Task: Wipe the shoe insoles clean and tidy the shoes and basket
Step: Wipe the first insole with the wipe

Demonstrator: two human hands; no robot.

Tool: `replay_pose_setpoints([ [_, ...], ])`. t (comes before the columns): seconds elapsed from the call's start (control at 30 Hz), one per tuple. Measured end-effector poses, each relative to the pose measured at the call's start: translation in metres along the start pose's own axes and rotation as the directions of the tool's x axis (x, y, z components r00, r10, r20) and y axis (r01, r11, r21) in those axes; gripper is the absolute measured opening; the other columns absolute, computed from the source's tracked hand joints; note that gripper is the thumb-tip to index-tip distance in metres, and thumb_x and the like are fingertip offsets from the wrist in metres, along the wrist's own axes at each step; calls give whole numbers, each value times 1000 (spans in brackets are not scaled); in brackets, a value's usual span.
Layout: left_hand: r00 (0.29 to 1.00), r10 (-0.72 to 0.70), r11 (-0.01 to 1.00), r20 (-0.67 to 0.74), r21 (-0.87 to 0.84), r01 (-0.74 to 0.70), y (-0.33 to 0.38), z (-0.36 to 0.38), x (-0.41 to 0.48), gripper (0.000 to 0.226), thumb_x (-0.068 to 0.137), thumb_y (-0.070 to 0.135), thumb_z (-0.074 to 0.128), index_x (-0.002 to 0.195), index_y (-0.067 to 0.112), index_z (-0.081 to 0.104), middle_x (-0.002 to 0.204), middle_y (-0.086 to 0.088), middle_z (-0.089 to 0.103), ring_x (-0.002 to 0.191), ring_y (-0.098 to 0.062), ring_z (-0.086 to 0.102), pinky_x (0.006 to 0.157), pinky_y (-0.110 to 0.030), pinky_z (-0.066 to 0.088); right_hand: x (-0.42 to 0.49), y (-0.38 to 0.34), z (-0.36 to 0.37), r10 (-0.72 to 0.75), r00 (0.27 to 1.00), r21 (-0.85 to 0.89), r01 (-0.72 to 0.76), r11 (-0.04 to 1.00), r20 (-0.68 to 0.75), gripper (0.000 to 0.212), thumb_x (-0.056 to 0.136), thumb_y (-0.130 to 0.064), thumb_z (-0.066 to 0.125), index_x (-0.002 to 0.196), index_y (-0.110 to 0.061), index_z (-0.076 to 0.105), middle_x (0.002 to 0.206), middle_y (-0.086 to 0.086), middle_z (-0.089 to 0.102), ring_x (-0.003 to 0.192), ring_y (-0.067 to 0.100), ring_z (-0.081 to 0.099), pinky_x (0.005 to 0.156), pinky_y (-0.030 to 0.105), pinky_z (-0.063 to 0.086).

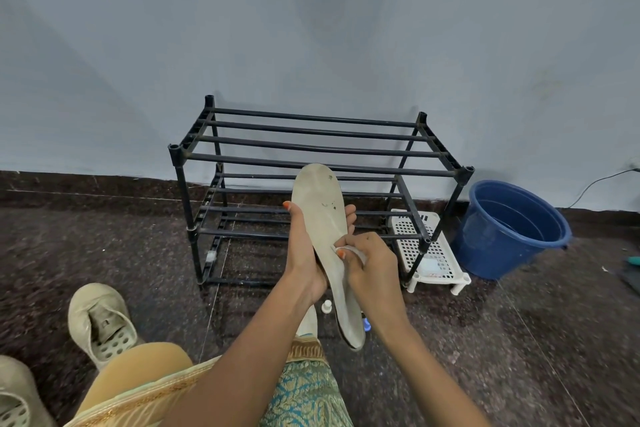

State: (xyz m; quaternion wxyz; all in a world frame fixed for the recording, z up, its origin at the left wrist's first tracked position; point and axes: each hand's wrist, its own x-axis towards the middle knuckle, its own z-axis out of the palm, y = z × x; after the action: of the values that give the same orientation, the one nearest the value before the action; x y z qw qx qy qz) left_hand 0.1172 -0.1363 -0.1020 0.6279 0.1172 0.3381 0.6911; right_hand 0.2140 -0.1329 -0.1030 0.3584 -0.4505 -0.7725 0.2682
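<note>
A long beige insole point(323, 218), dotted with dark specks near its toe, stands nearly upright in front of me. My left hand point(304, 246) grips it from the left and behind, at mid-length. My right hand point(370, 263) presses a small white cloth point(356, 253) against its lower right side. On the floor to my left lies a beige shoe point(100, 322) with a perforated inner sole. Part of a second beige shoe point(14, 395) shows at the bottom left corner. A white perforated basket point(429, 246) sits on the floor behind the rack's right legs.
A black two-tier tube rack point(311, 163) stands against the blue-grey wall. To its right is a blue bucket point(512, 229). A small white bottle cap point(326, 306) and a small blue object point(366, 324) lie under my hands. My knees fill the lower frame.
</note>
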Motion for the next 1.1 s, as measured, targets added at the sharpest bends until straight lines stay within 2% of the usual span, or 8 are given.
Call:
replay_pose_setpoints([
  [0.23,999,-42,999,26,-24,43,1,0,0,90,84,76,11,110,7,63,101,-10,71,80,-21,63,77,-34,49,3,4,2,-4,994,-40,-1,999,-113,16,86,-1,55,93,-10,67,88,-1,50,84,12,49,70,6,36],
  [0.4,1000,18,998,2,-58,-18,0,-1,2,86,87,73,11,103,7,64,97,-10,72,91,-20,65,83,-30,50,-1,-1,6,29,998,-9,-29,1000,-60,17,86,-1,54,94,-9,67,89,-1,52,87,12,50,72,8,32],
  [0.53,999,38,997,-6,-67,-38,1,0,2,88,87,72,10,101,6,65,92,-9,72,86,-19,65,80,-29,51,-6,-6,5,33,999,58,-32,998,-19,16,85,-1,56,90,-10,68,90,-1,56,86,8,49,75,0,32],
  [0.73,1000,24,996,2,-82,-24,0,1,1,87,87,73,11,107,7,64,96,-9,72,89,-19,67,80,-31,52,-3,-5,3,4,1000,8,-4,1000,-10,18,85,2,55,89,-9,67,88,0,52,89,14,51,74,7,35],
  [0.83,1000,11,997,15,-80,-10,1,1,-1,86,86,73,11,97,9,67,90,-8,73,75,-16,69,81,-34,48,0,-1,3,-8,998,-29,7,1000,-59,18,85,3,54,91,-9,67,90,-1,50,90,14,51,77,13,39],
  [0.9,1000,-3,996,24,-91,6,2,1,-2,86,86,74,12,96,9,67,89,-7,74,78,-16,69,81,-35,47,1,2,2,-36,996,-88,28,996,-88,19,85,3,53,92,-9,66,90,-2,48,89,15,50,72,18,40],
  [0.97,1000,-7,996,29,-94,10,2,1,-3,86,85,74,12,98,9,67,91,-7,73,84,-17,68,84,-36,47,3,4,2,-46,993,-125,32,992,-112,20,85,4,52,93,-8,66,89,-3,47,88,17,49,69,14,37],
  [1.1,1000,-8,996,26,-83,10,3,2,-4,87,85,75,11,93,10,69,88,-7,74,75,-17,70,83,-36,47,3,4,3,-29,993,-121,15,993,-113,20,85,3,52,94,-7,66,89,-3,48,90,17,49,70,11,34],
])
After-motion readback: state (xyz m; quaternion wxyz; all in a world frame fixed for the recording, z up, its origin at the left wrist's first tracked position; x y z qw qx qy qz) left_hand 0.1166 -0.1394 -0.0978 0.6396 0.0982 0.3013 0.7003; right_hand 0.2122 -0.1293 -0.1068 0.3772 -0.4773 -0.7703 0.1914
